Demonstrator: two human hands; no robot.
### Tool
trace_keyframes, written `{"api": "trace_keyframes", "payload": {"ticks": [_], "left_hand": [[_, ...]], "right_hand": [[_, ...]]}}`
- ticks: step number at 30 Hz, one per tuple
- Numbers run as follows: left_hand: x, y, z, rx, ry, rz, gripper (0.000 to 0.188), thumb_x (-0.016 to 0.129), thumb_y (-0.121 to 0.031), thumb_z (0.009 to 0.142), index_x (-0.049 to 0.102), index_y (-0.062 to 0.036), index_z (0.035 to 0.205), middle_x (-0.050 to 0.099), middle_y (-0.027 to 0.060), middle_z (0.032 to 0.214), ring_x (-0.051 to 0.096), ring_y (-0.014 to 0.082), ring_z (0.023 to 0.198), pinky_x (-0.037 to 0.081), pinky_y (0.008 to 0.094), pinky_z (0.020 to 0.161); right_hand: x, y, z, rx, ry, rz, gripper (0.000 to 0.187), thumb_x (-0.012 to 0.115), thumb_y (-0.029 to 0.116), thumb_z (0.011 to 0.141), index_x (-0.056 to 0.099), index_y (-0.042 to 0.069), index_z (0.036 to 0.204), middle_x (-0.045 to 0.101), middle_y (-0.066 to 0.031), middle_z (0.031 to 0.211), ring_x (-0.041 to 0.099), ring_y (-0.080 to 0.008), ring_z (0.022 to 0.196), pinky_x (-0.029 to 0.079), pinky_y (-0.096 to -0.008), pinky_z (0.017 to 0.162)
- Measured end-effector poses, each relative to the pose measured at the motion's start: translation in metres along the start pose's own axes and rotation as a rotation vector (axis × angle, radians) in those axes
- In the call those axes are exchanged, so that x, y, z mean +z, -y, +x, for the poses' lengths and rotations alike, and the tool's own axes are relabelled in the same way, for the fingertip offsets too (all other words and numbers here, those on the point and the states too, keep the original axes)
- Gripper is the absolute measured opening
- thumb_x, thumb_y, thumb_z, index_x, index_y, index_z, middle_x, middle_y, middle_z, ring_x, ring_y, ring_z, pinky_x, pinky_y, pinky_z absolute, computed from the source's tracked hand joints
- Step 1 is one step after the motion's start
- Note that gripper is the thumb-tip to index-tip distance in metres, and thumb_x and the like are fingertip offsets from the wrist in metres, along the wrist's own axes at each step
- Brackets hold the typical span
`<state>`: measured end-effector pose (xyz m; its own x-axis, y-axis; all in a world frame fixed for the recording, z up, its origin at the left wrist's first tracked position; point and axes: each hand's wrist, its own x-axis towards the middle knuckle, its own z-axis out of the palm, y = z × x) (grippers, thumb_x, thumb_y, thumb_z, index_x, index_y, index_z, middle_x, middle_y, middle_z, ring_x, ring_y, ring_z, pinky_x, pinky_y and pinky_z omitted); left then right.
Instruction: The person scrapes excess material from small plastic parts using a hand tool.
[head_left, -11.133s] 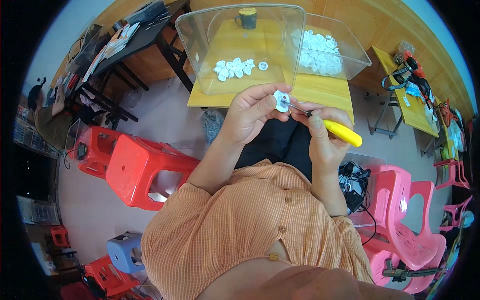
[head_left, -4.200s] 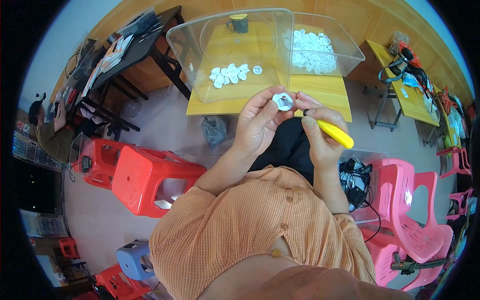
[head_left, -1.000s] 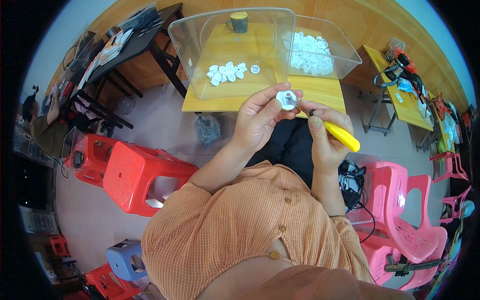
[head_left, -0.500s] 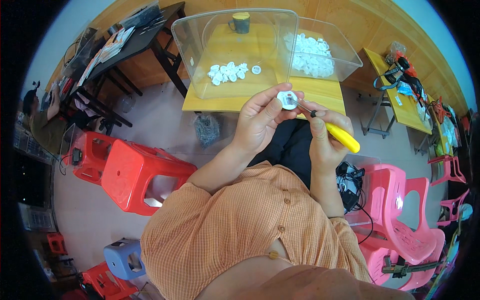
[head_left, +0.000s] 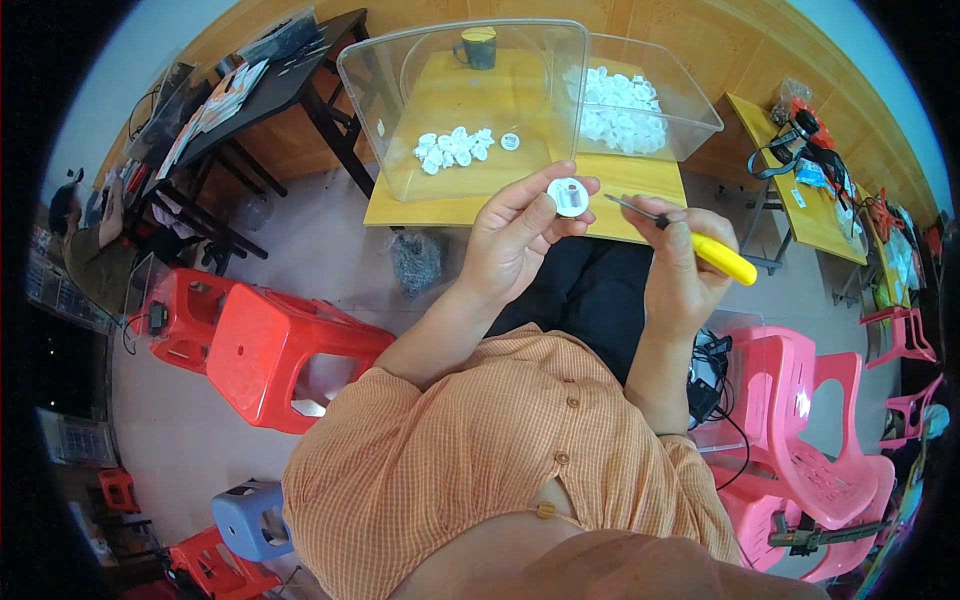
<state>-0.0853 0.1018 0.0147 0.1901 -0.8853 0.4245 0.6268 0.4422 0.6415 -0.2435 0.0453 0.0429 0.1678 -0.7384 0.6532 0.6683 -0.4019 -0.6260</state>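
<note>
Between the fingertips of my left hand (head_left: 522,225) is a small round white plastic part (head_left: 568,197) with a recess in its face. My right hand (head_left: 690,265) grips a screwdriver (head_left: 722,258) with a yellow handle; its thin metal shaft points left, and the tip stands apart from the white part. Beyond my hands, a clear plastic bin (head_left: 400,185) stands on the yellow table. A loose cluster of small white parts (head_left: 455,149) shows through its wall, with one single round white piece (head_left: 510,142) beside them.
A second clear bin (head_left: 690,145) at the right holds a heap of white parts. A dark mug (head_left: 479,48) stands at the back of the yellow table (head_left: 640,180). Red stools (head_left: 265,350) are at my left, pink chairs (head_left: 780,400) at my right. Another person (head_left: 95,240) sits far left.
My right hand has drawn the screwdriver back to the right, so its tip no longer touches the white part. My left hand has shifted slightly left, still holding the part.
</note>
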Motion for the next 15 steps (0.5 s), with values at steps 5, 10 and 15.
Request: {"api": "trace_keyframes", "payload": {"ticks": [5,10,15], "left_hand": [[-0.006,0.002,0.004,-0.048,-0.034,-0.134,0.039,0.048,-0.016,0.095,0.043,0.0041,0.129,0.053,0.0254,0.12,0.063,0.0236,0.092,0.054,0.0285,0.08],[-0.007,0.004,0.004,-0.065,-0.04,-0.147,0.039,0.047,-0.017,0.096,0.043,0.0043,0.128,0.053,0.0253,0.119,0.063,0.0233,0.092,0.055,0.0289,0.08],[-0.008,0.005,0.004,-0.072,-0.03,-0.124,0.04,0.048,-0.019,0.095,0.043,0.0038,0.128,0.054,0.0247,0.119,0.063,0.0226,0.092,0.055,0.0292,0.079]], "right_hand": [[-0.014,0.007,0.009,-0.032,-0.099,0.002,0.011,0.057,0.004,0.088,0.05,-0.001,0.096,0.062,-0.0241,0.093,0.064,-0.0346,0.089,0.055,-0.0459,0.08],[-0.018,0.009,0.013,-0.035,-0.125,0.029,0.013,0.057,0.006,0.089,0.05,-0.001,0.097,0.062,-0.0246,0.093,0.064,-0.0352,0.088,0.055,-0.0468,0.079],[-0.018,0.007,0.011,-0.018,-0.109,0.008,0.014,0.057,0.007,0.089,0.05,-0.001,0.098,0.061,-0.0245,0.093,0.064,-0.0346,0.089,0.055,-0.0463,0.079]]}}
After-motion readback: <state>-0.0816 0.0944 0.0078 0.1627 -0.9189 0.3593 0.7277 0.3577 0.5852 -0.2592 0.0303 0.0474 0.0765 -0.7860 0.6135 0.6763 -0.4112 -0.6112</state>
